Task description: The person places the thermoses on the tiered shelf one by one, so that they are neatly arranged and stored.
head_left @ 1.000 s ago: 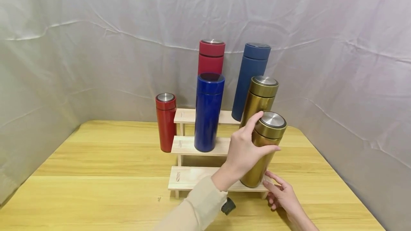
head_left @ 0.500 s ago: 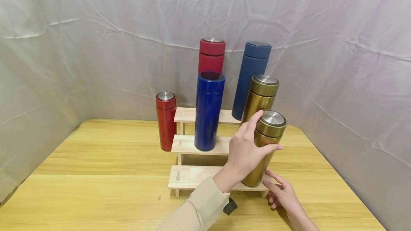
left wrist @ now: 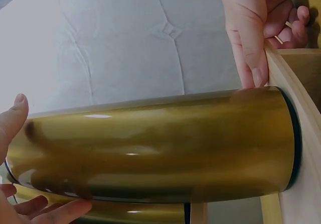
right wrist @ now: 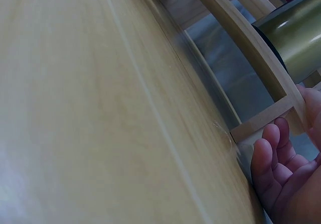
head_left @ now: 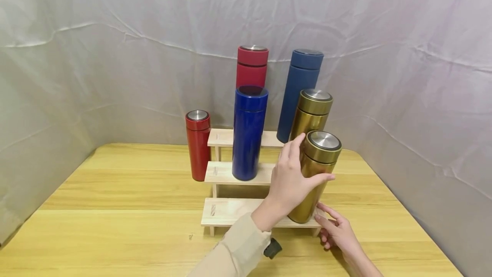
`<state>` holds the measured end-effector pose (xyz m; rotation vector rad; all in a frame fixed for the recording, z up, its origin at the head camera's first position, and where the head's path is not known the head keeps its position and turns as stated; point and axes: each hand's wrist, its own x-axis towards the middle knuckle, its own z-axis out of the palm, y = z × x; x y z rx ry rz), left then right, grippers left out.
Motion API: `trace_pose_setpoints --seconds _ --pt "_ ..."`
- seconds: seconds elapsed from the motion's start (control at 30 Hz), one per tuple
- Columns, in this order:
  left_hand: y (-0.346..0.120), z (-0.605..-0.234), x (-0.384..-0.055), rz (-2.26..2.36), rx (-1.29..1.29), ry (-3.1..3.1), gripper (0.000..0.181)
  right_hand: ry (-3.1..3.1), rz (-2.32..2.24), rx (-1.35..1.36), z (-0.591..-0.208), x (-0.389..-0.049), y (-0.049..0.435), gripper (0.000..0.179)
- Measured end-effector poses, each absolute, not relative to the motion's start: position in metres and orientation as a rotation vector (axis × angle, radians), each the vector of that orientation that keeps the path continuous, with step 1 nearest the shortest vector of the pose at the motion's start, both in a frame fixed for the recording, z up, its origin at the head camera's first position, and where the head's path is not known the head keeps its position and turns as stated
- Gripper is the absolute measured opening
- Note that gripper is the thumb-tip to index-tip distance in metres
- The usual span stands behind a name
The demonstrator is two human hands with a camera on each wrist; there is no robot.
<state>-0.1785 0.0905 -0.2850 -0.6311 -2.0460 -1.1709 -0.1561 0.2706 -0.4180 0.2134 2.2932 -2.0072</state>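
My left hand [head_left: 290, 178] is beside the front gold thermos [head_left: 317, 170], which stands upright on the lowest step of a wooden tiered stand [head_left: 234, 210]. Its thumb and fingers [left wrist: 50, 211] are spread loosely about the upper part of the thermos, the thumb lifted off the surface in the left wrist view. My right hand [head_left: 340, 232] holds the right end of that lowest step. Its thumb and index finger lie on the board near the thermos base, while the other fingers [right wrist: 271, 143] curl below the board, by the stand's leg.
Behind stands a second gold thermos [head_left: 313, 110] on the middle step, with a glossy blue thermos [head_left: 250, 136] to its left. A crimson thermos [head_left: 251, 69] and a matte blue thermos [head_left: 301, 93] are at the back. A red thermos [head_left: 198, 144] stands left of the stand.
My left hand's fingertips have drawn slightly left, away from the gold thermos's lid. The thermos stays on its step. My right hand has stayed at the stand's end.
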Motion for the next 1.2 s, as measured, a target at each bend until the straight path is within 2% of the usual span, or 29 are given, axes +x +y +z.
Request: trace_pose_setpoints --seconds 0.3,0.57,0.8,1.03,1.2 --pt "0.082 -0.287 -0.175 -1.188 -0.648 -2.087 0.08 2.29 -2.028 0.202 -0.418 -0.155 0.271 0.03" --pt "0.065 -0.289 -0.175 -1.146 -0.683 -2.034 0.059 2.283 -2.024 0.225 -0.418 -0.155 0.27 0.044" --pt "0.048 -0.288 -0.177 -1.164 -0.721 -2.044 0.04 2.286 -2.038 0.232 -0.419 -0.155 0.269 0.032" --pt "0.023 -0.28 -0.179 -1.257 -0.847 -2.286 0.031 2.302 -1.993 0.2 -0.418 -0.156 0.27 0.057" --pt "0.008 -0.274 -0.181 -1.294 -0.943 -2.435 0.03 2.308 -1.985 0.212 -0.419 -0.157 0.271 0.058"
